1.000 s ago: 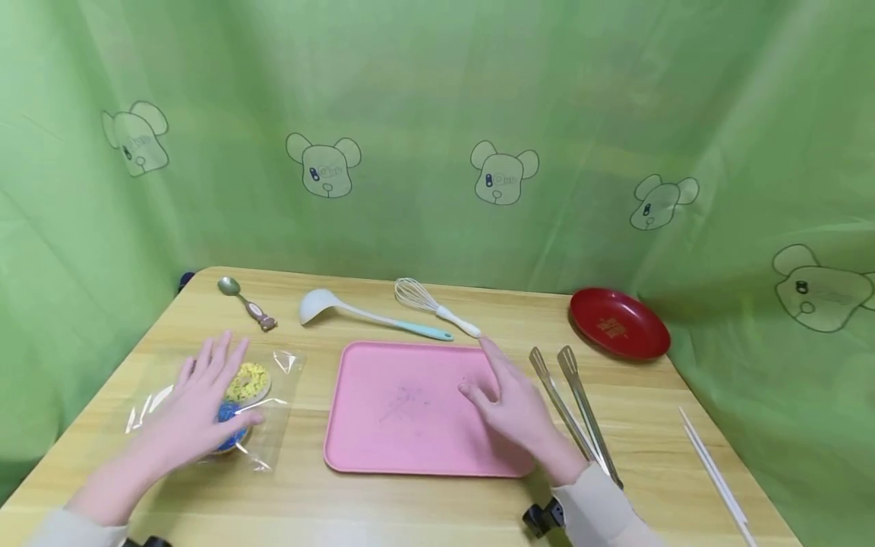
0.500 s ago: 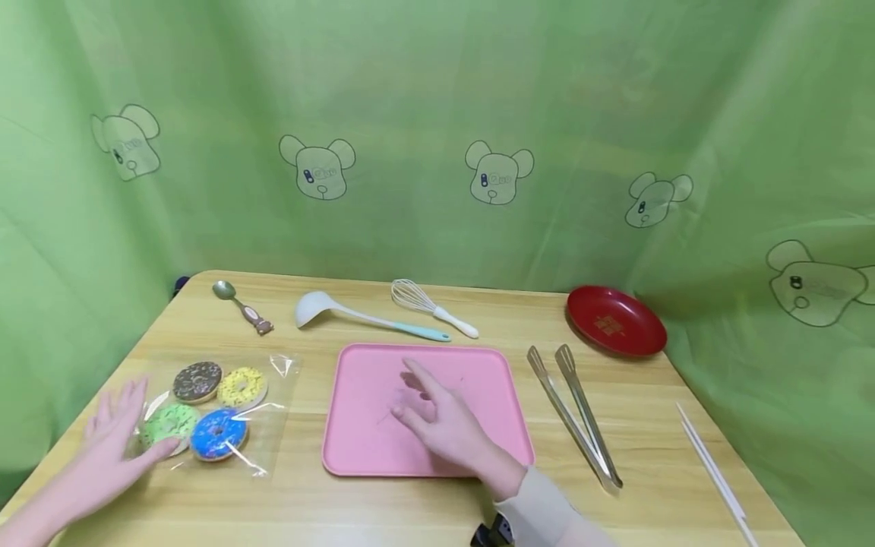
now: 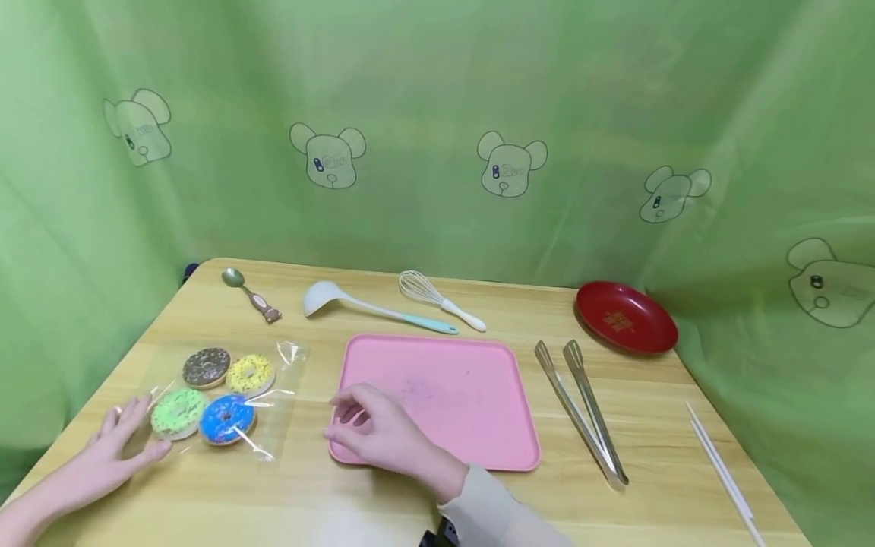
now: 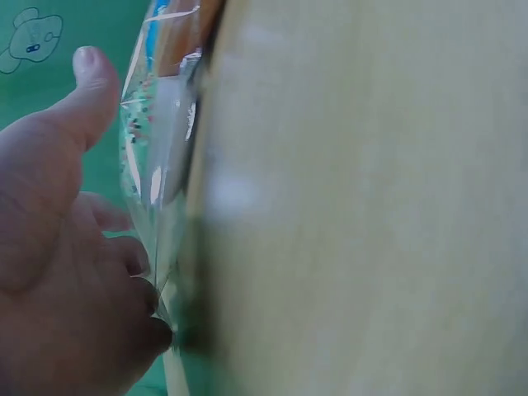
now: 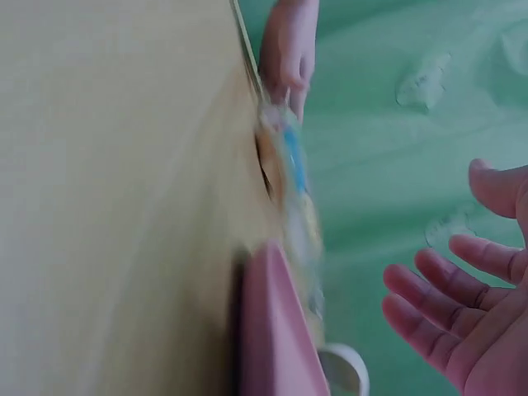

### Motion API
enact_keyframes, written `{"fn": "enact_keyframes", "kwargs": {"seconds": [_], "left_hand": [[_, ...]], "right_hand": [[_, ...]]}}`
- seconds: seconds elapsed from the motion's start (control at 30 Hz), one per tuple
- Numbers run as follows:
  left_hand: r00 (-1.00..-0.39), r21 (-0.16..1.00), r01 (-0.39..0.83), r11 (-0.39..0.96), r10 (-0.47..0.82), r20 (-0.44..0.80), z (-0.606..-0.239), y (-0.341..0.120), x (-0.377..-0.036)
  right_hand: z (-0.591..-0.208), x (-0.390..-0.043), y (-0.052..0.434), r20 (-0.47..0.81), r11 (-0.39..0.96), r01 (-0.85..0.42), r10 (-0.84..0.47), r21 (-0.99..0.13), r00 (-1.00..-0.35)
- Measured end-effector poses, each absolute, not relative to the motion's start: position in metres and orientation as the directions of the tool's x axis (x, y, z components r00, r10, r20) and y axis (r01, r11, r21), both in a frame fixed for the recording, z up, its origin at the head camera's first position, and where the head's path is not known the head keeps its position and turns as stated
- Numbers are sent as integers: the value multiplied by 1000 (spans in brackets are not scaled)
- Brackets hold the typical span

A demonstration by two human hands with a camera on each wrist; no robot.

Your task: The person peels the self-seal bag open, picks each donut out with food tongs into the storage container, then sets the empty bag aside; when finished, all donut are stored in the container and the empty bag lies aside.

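Observation:
A clear plastic bag (image 3: 273, 380) with several iced donuts lies on the wooden table's left side; the chocolate donut (image 3: 206, 367), yellow donut (image 3: 250, 374), green donut (image 3: 178, 414) and blue donut (image 3: 227, 418) show through it. My left hand (image 3: 133, 429) rests flat at the bag's left edge, fingers relaxed, thumb by the green donut. In the left wrist view the fingers (image 4: 124, 264) touch the bag (image 4: 157, 165). My right hand (image 3: 345, 422) hovers over the front left corner of the pink tray (image 3: 465, 403), fingers loosely bent and holding nothing. The right wrist view shows its fingers (image 5: 445, 305) spread.
Metal tongs (image 3: 581, 410) lie right of the tray, white chopsticks (image 3: 724, 471) near the right edge. A red plate (image 3: 625, 317) sits at the back right. A spoon (image 3: 249, 292), white ladle (image 3: 369, 308) and whisk (image 3: 440, 300) line the back. Green curtain surrounds the table.
My right hand has moved left across the tray to its front left corner. My left hand has drawn back off the donuts to the bag's left edge.

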State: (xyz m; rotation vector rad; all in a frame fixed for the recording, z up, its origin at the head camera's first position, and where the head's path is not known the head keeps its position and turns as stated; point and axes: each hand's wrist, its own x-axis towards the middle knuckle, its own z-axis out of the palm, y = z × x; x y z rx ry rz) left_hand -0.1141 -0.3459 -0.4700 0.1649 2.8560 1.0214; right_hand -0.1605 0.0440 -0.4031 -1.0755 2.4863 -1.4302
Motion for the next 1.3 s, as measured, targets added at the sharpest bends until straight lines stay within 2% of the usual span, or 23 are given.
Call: {"fn": "enact_keyframes", "kwargs": {"seconds": [0.13, 0.3, 0.4, 0.67, 0.77, 0.9, 1.17, 1.3], "left_hand": [[-984, 637, 92, 765, 169, -60, -472, -346, -115], [-980, 618, 105, 779, 186, -68, -474, -347, -117], [-980, 592, 102, 800, 183, -78, -474, -347, -120], [-980, 562, 94, 822, 177, -95, -477, -351, -116], [-979, 564, 95, 821, 181, -97, -479, -350, -118], [-979, 565, 93, 820, 179, -98, -480, -348, -119], [-981, 557, 85, 826, 168, -100, -477, -346, -119], [-981, 550, 74, 832, 160, -110, -476, -347, -119]], "right_hand": [[-409, -155, 20, 253, 348, -589, -663, -729, -705], [-416, -149, -9, 241, 445, -676, -701, -587, -671], [-419, -146, -23, 199, 510, -656, -684, -556, -702], [-424, -139, -55, 54, 684, -500, -562, -532, -826], [-426, -137, -60, 1, 734, -480, -547, -480, -837], [-430, -135, -63, -3, 754, -496, -551, -430, -835], [-431, -139, -65, 57, 747, -512, -542, -424, -838], [-433, -139, -68, 43, 751, -508, -543, -423, -839]]}}
